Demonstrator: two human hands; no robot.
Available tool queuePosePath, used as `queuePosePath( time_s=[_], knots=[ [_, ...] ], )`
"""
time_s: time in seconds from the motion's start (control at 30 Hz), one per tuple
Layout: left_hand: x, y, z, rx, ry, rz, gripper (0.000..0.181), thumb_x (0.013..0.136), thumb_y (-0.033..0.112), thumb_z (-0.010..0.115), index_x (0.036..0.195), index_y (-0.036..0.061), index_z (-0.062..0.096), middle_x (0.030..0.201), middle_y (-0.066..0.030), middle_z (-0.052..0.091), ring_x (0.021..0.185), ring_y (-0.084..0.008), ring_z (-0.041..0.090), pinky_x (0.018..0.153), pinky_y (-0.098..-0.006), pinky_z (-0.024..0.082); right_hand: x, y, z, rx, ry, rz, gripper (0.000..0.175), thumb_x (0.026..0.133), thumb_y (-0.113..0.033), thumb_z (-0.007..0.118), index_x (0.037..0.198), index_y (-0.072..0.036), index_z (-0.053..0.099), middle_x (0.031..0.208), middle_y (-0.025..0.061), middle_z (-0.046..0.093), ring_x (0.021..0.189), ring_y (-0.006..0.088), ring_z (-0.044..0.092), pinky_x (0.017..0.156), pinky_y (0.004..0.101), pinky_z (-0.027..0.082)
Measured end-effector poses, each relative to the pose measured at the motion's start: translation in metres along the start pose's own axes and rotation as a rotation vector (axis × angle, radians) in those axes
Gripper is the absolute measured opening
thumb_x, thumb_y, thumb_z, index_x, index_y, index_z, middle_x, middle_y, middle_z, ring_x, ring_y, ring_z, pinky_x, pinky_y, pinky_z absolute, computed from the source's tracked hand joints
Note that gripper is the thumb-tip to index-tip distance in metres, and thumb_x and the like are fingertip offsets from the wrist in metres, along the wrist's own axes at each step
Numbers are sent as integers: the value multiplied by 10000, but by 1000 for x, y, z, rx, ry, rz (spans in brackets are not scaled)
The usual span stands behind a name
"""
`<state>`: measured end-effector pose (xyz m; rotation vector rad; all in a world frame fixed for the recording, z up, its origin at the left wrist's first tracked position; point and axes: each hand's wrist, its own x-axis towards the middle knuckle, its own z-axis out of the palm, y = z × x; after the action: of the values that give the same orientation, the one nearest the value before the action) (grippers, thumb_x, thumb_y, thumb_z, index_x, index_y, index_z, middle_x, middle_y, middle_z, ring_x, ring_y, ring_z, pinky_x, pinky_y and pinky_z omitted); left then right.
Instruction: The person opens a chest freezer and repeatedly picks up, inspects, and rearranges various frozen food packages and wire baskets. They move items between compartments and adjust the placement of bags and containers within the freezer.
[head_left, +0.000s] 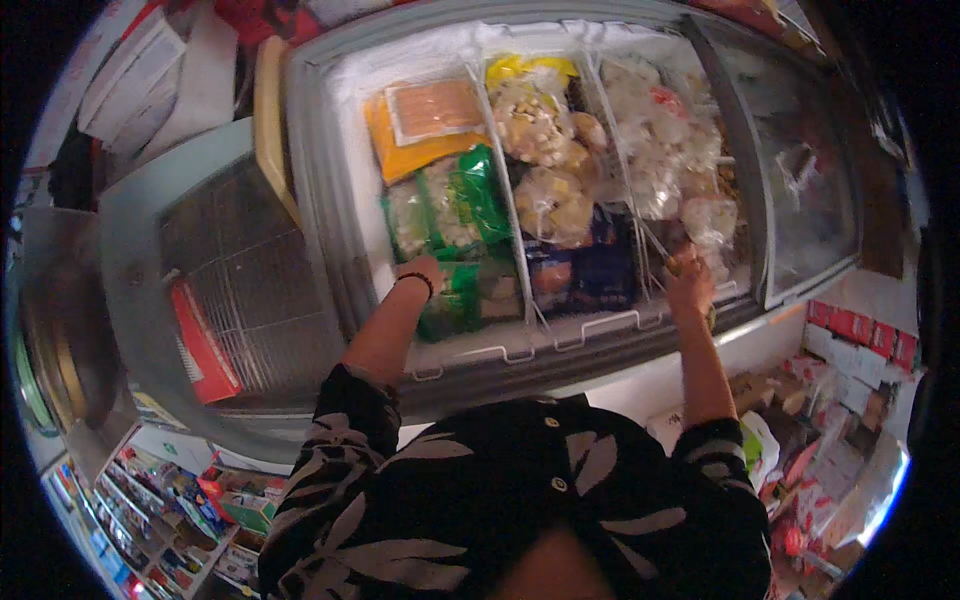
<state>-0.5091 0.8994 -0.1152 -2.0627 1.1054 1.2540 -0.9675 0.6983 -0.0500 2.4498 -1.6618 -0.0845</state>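
Observation:
Before me lies a chest freezer (352, 187) with frosted inner walls, split by wire dividers. My left hand (421, 270) reaches into the left section, at the green and clear bags (450, 202); its fingers are blurred and partly hidden, so I cannot tell what they hold. Over at the right, my right hand (688, 281) is by a wire divider, just below a clear plastic bag (709, 221); its grip is unclear. Clear bags of pale food (551, 202) fill the middle section above dark blue packages (600, 262). An orange package (390, 142) lies at the upper left.
Sliding glass lids cover the freezer's right end (810, 180) and the part at left, where a red item (202, 345) shows. Shelves of packaged goods (165, 517) stand at lower left. Boxes and bags (810, 435) are piled at lower right.

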Motion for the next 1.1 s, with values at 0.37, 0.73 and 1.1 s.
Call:
queuePosePath(
  time_s=[0.37, 0.73, 1.1],
  knots=[
    [197, -79, -89, -1055, 842, 375, 295, 798, 319, 587, 946, 65, 596, 915, -164, 614, 873, -319, 580, 732, -451, 428, -40, 29, -7, 144, -99, 69, 341, 798, -147, 601, 1086, -22, 468, 1026, 182, 536, 977, 374, 520, 770, 471, 451],
    [240, -46, -155, -2175, 439, -258, 208, 825, 325, 590, 951, 165, 549, 687, -44, 470, 551, -182, 401, 479, -333, 345, -90, -8, -16, 466, -25, 350, 366, 884, -186, 545, 1179, 8, 447, 1099, 214, 527, 989, 402, 528, 822, 433, 439],
    [191, -51, -201, -2039, 632, 54, 360, 839, 252, 633, 1112, 58, 503, 1041, -90, 550, 892, -197, 568, 696, -316, 540, -93, -4, -16, 493, 60, 272, 389, 897, -201, 544, 1203, 15, 439, 1098, 224, 551, 969, 419, 548, 822, 430, 454]
  ],
)
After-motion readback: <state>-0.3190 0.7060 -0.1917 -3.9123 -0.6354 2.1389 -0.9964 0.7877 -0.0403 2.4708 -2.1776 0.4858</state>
